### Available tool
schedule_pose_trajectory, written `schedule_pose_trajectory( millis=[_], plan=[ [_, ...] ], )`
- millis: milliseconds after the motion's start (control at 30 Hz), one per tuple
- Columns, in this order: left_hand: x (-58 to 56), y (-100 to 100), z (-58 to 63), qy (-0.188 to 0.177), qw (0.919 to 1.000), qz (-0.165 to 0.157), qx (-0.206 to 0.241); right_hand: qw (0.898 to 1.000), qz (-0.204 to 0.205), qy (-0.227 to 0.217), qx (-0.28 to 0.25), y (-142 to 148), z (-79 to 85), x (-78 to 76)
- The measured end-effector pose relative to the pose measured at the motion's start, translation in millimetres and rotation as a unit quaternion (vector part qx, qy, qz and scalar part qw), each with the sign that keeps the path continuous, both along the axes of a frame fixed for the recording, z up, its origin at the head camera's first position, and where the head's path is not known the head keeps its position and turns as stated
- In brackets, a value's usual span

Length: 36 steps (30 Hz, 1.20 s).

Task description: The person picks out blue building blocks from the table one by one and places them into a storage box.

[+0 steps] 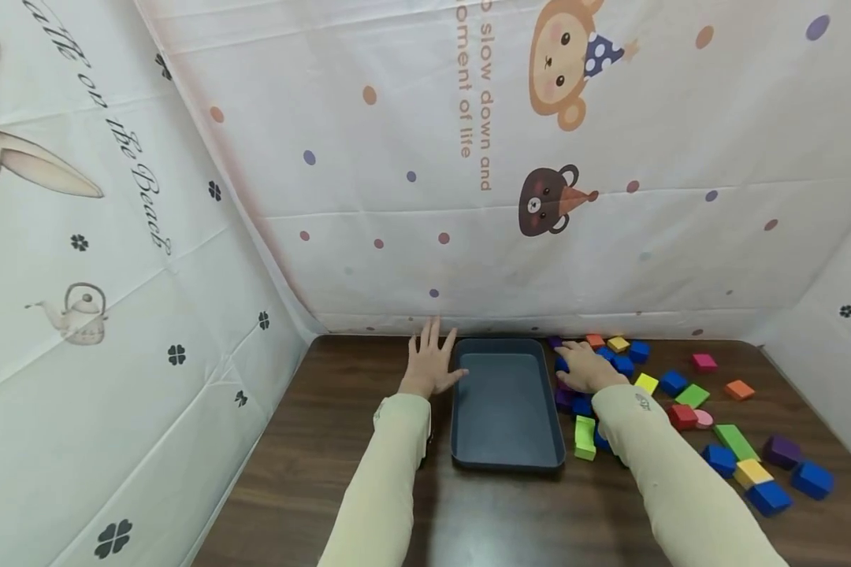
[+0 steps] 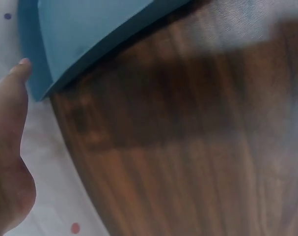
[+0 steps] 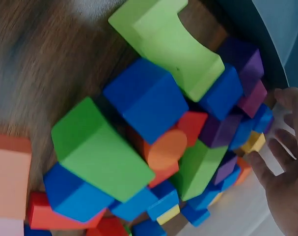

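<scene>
A shallow rectangular blue-grey tray lies on the dark wooden table between the two hands. My left hand, fingers spread and straight, is at the tray's far left side, its thumb by the rim. In the left wrist view the thumb side of the left hand shows near a tray corner. To the right of the tray my right hand reaches over a pile of coloured blocks, fingers extended and spread. Below that hand lies a light green arch block, beside blue blocks and purple ones. Neither hand grips anything visible.
More loose blocks spread over the table's right side, among them a green block, a blue block and an orange block. Printed white cloth hangs behind the table and at both sides.
</scene>
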<state>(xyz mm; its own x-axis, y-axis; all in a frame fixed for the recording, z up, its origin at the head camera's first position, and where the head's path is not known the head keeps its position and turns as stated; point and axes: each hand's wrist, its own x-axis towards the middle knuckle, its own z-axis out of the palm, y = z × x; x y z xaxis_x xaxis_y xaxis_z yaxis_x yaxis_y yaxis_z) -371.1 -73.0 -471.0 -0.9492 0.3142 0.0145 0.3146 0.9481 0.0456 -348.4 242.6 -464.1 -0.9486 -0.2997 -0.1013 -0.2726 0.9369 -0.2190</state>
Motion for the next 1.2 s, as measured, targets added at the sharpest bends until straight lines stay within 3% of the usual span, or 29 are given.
schedule_pose_trajectory(
  millis=[167,367,667,800,1000,1100,1200],
  plan=[
    [5.3,-2,-17.9,-0.003,0.9996,0.008,0.025,1.0,-0.004,-0.009,0.0,-9,-11.5,-0.3],
    [5.9,1,-32.0,-0.015,0.9991,0.022,0.033,1.0,-0.005,0.013,-0.001,-10,-15.5,-0.1],
    [5.7,16,-44.6,-0.067,0.9828,0.065,0.159,1.0,0.022,0.02,0.0,0,-14.0,-12.2],
    [15.8,22,-51.9,-0.045,0.9783,0.076,0.188,0.999,0.03,0.042,0.0,5,-10.8,-10.1],
    [35.0,33,-70.8,0.019,0.9647,0.123,0.232,1.0,0.024,0.017,0.003,10,-11.3,-1.3],
    [40.6,38,-72.0,0.056,0.9554,0.146,0.25,1.0,0.001,0.016,0.008,12,-10.7,0.9],
    [43.8,43,-69.6,0.052,0.9543,0.151,0.252,0.999,-0.021,0.023,0.028,12,-8.3,-0.9]
  ],
)
